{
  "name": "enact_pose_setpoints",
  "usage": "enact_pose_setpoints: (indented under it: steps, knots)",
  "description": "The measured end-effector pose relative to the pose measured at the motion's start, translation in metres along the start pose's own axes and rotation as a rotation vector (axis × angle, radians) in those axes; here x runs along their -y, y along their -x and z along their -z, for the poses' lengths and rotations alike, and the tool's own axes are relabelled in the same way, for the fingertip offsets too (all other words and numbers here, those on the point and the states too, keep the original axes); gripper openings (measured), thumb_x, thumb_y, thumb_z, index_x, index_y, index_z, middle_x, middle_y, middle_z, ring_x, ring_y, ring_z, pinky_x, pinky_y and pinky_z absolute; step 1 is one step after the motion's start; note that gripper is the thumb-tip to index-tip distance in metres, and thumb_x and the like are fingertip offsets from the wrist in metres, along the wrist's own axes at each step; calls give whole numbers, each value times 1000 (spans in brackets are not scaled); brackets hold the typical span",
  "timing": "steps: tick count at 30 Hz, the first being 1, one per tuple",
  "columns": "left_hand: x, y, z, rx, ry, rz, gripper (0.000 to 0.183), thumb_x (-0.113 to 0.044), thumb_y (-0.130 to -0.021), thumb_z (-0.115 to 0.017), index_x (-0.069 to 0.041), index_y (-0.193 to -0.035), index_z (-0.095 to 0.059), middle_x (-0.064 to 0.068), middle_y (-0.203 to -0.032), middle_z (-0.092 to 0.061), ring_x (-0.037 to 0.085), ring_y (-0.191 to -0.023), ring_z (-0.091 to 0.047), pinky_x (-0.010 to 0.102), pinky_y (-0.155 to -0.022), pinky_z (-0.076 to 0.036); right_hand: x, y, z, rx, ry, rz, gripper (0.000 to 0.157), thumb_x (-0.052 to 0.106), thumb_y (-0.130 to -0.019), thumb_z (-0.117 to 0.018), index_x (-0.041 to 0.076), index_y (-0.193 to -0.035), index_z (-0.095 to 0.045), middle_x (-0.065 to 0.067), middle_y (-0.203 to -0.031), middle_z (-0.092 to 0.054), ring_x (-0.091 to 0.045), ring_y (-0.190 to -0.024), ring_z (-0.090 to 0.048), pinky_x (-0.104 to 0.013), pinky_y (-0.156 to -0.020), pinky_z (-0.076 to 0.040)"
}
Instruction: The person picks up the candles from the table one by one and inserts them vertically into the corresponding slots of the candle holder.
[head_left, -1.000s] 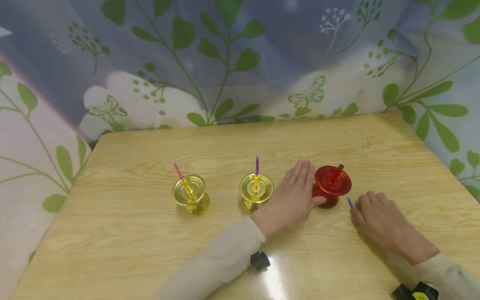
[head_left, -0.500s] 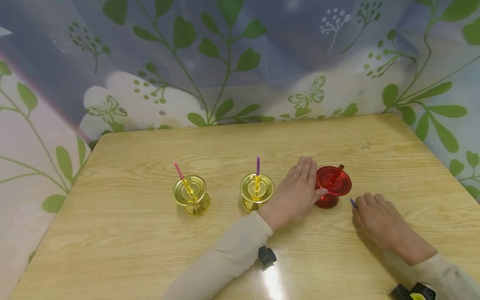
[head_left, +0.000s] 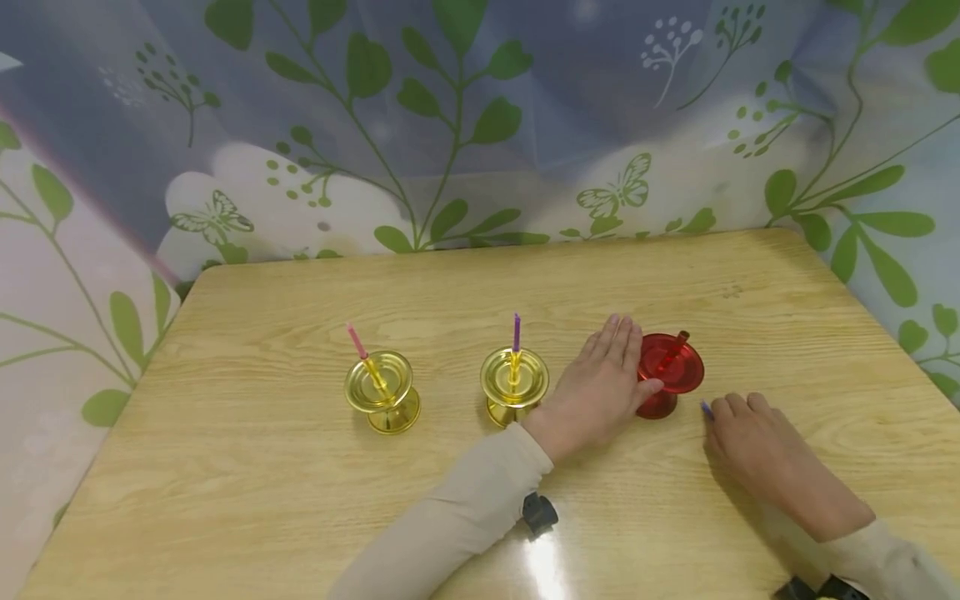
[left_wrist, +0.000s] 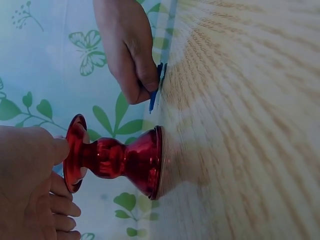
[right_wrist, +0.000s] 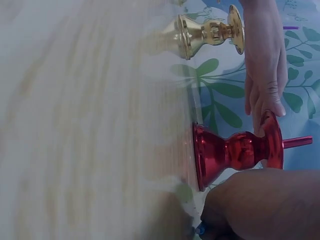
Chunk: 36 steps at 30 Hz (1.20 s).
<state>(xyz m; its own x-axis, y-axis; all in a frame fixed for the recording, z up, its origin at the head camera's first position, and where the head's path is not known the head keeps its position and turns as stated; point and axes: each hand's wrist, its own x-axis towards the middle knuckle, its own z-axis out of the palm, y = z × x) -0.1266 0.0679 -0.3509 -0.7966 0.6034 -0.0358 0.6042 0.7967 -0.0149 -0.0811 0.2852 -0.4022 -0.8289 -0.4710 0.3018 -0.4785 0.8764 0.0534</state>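
My left hand (head_left: 594,390) lies with straight fingers along the left side of a shiny red candle holder (head_left: 671,365), its thumb at the dish rim. The holder stands upright on the table, its red tube (right_wrist: 298,142) rising from the dish. Just right of it, my right hand (head_left: 765,450) pinches a thin blue candle (left_wrist: 154,97) low over the tabletop. Only a short end of this candle shows past the fingers in the head view. Left of my left hand stands a gold candle holder (head_left: 504,375) with a purple candle (head_left: 517,332) upright in it.
Farther left, a second gold holder (head_left: 396,408) carries a leaning pink candle (head_left: 357,340). All stand on a wood-grain table (head_left: 247,467). A leaf-patterned cloth (head_left: 555,108) hangs behind the table's back edge.
My left hand has shifted slightly right, closer against the red holder, with its thumb now over the dish rim. My right hand has moved only a little, still pinching the blue candle.
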Motion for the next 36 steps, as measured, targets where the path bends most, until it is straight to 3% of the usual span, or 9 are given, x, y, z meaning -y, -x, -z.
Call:
enact_pose_setpoints:
  steps: [5,8,10,13,18,23,26,32,36]
  knots:
    - [-1,-1,0,7,-10,7,68,-48,-104,-17,0,-153,-17,14,-160,-16,25,-148,-8,31,-119,-12,-2,1,2,-25,53,67,17,4,-87,-49,-2,-72,-45,-7,-64,-36,-26,-56,-35,-38,-48,-34]
    - [-2,-1,-1,6,-4,17,68,-48,-104,-18,-1,-153,-17,13,-159,-16,25,-148,-9,31,-119,-12,-4,1,5,-14,48,57,13,0,-84,-54,-6,-75,-46,-9,-65,-39,-28,-58,-38,-42,-54,-37]
    - [-4,-2,-1,6,5,20,69,-49,-104,-17,-1,-153,-17,13,-160,-16,26,-148,-8,31,-119,-12,-4,1,8,-22,11,4,14,-2,-78,-59,-6,-75,-46,-9,-66,-41,-29,-59,-39,-42,-53,-38]
    - [-5,-2,-2,-3,13,18,69,-49,-104,-19,-1,-153,-18,13,-159,-17,26,-148,-9,31,-119,-12,-3,2,12,-87,-36,-35,14,-3,-79,-57,-3,-73,-45,-7,-63,-39,-28,-58,-37,-40,-49,-36]
    - [-5,-2,-2,-7,16,14,69,-49,-104,-19,0,-153,-17,14,-159,-17,26,-148,-9,31,-119,-13,-3,-3,22,-209,-46,-12,20,5,-88,-43,1,-69,-39,-2,-59,-30,-23,-54,-29,-33,-49,-27]
    - [-2,-2,-2,-8,8,32,69,-49,-104,-21,-1,-153,-18,14,-159,-17,26,-148,-9,31,-119,-14,-3,-16,38,-276,-85,-61,19,2,-87,-45,0,-69,-39,-6,-61,-34,-27,-55,-32,-33,-49,-27]
    - [0,-2,-2,-15,15,35,69,-49,-104,-22,-1,-153,-18,13,-159,-18,27,-148,-10,31,-119,-15,-3,-24,49,-321,-128,-79,20,4,-92,-43,-1,-72,-41,-10,-66,-38,-29,-60,-35,-35,-51,-28]
    - [0,-1,-2,-11,14,42,69,-49,-104,-22,-1,-153,-19,14,-159,-17,27,-148,-9,31,-119,-15,1,-44,58,-490,-213,33,44,26,-103,-28,-7,-81,-47,-12,-69,-41,-28,-63,-38,-32,-56,-28]
    - [-3,-2,-3,-19,19,32,69,-49,-104,-22,0,-153,-20,15,-159,-19,27,-147,-11,31,-119,-16,5,-54,60,-559,-250,74,46,29,-104,-29,-8,-83,-48,-17,-72,-46,-30,-65,-43,-31,-59,-30]
